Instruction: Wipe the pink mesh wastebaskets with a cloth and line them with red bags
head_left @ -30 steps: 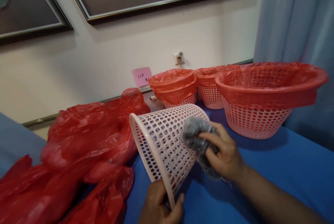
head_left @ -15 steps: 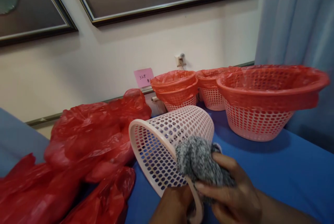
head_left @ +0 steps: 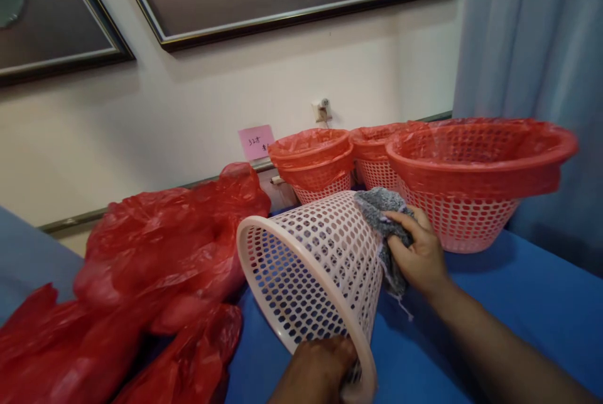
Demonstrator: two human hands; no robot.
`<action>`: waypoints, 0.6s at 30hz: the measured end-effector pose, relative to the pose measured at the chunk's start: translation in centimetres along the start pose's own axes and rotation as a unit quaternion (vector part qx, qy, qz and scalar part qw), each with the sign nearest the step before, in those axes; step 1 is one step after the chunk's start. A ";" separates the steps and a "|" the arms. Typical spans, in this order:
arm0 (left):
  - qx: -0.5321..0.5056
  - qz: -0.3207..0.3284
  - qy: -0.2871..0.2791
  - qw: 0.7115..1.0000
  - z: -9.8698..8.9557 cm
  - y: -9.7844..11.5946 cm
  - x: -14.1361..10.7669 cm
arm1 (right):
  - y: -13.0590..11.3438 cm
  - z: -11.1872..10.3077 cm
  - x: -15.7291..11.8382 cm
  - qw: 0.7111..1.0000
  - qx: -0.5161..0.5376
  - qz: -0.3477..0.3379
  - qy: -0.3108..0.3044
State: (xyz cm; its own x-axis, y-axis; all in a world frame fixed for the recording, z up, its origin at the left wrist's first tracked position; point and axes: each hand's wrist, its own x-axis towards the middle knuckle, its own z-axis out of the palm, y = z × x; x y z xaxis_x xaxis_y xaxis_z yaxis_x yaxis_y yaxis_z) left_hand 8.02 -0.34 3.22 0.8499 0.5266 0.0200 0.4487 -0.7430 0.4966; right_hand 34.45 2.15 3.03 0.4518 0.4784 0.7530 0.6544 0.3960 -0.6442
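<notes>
A white perforated plastic basket [head_left: 330, 240] lies tilted on its side on the blue table, its open mouth facing me and to the left. My left hand [head_left: 323, 363] reaches in at the lower part of the mouth and grips the basket by its rim; some fingertips are hidden. Near the basket's base, on the right, my right hand [head_left: 419, 250] is closed on a grey, fuzzy cloth [head_left: 384, 209]. The cloth touches the outside of the basket, and loose threads hang below it.
Baskets lined with red bags stand behind: a large one [head_left: 471, 203] at right, others [head_left: 315, 159] [head_left: 379, 152] near the wall. Crumpled red plastic bags [head_left: 164, 259] cover the table's left. A pink note [head_left: 255, 142] and a socket [head_left: 322, 111] are behind.
My right hand and the cloth have moved from the basket's rim up and away to its base end. The basket is turned slightly, with my left hand still at the rim.
</notes>
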 end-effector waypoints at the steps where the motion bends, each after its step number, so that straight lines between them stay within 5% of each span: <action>1: 0.014 0.004 -0.010 1.000 0.3 -0.3 0.1 | -0.8 -0.4 -0.6 0.999 0.024 -0.046 -0.010; 4: 0.043 0.005 -0.024 0.999 0.9 -1.0 0.2 | -3.6 -1.6 -3.1 0.976 0.100 -0.182 -0.068; 7: 0.022 -0.020 -0.013 0.999 0.8 -1.1 0.1 | -5.2 -2.1 -4.5 0.957 0.142 -0.236 -0.091; 18: -0.015 -0.097 0.015 0.995 -0.9 1.0 -1.2 | -2.1 -0.1 -1.5 0.993 0.087 -0.039 -0.075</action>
State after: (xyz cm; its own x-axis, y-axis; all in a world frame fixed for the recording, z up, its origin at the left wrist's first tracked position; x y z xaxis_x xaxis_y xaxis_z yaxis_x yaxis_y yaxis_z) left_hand 7.22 -1.29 4.46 0.7391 0.6715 -0.0534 0.5948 -0.6133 0.5196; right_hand 32.46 0.55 3.24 0.3006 0.5472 0.7812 0.5629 0.5594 -0.6085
